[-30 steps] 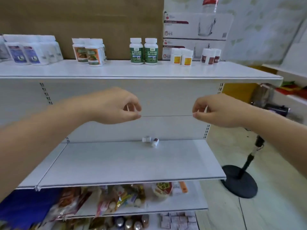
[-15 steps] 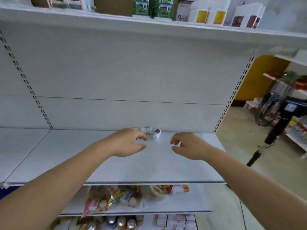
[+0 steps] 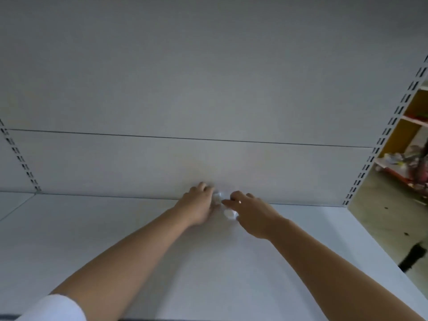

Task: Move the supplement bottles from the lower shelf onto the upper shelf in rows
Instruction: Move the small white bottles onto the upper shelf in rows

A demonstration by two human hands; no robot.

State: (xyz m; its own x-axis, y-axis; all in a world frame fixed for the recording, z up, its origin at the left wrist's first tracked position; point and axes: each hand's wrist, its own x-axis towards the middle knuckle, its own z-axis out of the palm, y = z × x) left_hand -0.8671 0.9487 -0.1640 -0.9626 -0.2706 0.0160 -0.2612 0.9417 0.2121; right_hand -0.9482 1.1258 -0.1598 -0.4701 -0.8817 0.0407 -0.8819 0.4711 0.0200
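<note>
Two small supplement bottles [image 3: 228, 213] lay at the lower shelf's [image 3: 115, 239] back. The left hand [image 3: 198, 206] and right hand [image 3: 251, 213] curled over them — fingers clamped or not, I couldn't tell. Each wanted a square pinch round its body before lifting.

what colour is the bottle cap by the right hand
White. The bottle cap beside the right hand shows best in the head view.

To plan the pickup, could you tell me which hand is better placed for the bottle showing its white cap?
The right hand: the white-capped bottle lies right by its fingers, while the left hand is at the other bottle.
</note>
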